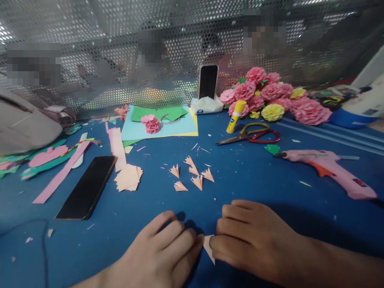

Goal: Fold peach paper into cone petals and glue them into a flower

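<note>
Left hand [169,252] and right hand [255,234] pinch paper [209,247]; upright phone [208,82] touches tissue pack [207,106].

Bare forearms [333,256], bare wrists [300,245], bare fingers [231,245].

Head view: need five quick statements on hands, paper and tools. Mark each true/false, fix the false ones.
1. The right hand pinches a small peach paper piece. True.
2. The left hand rests on a phone. False: the left hand is at the edge of that paper piece.
3. The scissors have one yellow and one red handle. True.
4. The glue stick is lying on its side. False: the glue stick stands upright.
5. The glue gun is green. False: the glue gun is pink, with an orange trigger.
</note>
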The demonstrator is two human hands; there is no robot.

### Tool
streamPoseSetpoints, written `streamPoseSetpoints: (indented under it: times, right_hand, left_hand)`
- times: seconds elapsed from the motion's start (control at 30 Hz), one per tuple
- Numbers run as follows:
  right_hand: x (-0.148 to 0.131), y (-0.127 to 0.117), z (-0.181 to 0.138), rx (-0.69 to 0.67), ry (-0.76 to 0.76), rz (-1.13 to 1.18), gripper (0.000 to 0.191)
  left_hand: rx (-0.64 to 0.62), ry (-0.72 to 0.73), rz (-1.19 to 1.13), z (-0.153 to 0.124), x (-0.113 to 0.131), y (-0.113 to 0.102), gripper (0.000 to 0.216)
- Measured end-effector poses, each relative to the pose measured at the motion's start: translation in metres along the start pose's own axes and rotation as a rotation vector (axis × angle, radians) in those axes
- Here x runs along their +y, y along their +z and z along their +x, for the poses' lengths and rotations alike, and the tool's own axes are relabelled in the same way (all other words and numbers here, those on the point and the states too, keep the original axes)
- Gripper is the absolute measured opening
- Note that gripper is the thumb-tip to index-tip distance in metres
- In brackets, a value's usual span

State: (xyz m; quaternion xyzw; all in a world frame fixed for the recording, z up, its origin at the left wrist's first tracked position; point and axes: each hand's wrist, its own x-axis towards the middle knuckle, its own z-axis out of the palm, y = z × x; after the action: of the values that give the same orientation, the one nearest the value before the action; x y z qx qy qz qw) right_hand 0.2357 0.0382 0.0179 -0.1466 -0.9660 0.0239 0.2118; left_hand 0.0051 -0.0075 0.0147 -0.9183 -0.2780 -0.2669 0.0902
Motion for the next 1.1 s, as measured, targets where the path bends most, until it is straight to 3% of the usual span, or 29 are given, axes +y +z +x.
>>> streamPoseSetpoints:
  times: [0.17, 0.3, 0.4, 0.7, 0.83, 1.1]
  right_hand:
    - [0.000, 0.005, -0.003, -0.079, 0.029, 0.064, 0.037]
    - [0.002, 0.005, -0.003, -0.050, 0.004, 0.036, 0.023]
    - [0.008, 0.001, -0.002, -0.010, -0.026, -0.010, 0.026]
    - [0.010, -0.014, 0.003, -0.088, -0.191, -0.073, 0.036]
    - [0.009, -0.011, 0.003, -0.083, -0.213, -0.065, 0.036]
    - [0.009, -0.010, 0.006, -0.078, -0.207, -0.024, 0.037]
  left_hand:
    - [0.005, 0.003, 0.004, 0.001, -0.001, 0.001, 0.031]
    - [0.004, -0.018, -0.060, 0.000, -0.004, 0.001, 0.031]
    - [-0.020, -0.065, -0.158, -0.001, -0.008, -0.001, 0.029]
    - [0.016, -0.547, -0.721, 0.003, -0.015, -0.004, 0.012]
    - [-0.016, -0.551, -0.857, 0.003, -0.012, -0.003, 0.018]
    - [-0.062, -0.518, -0.850, 0.003, -0.009, -0.003, 0.029]
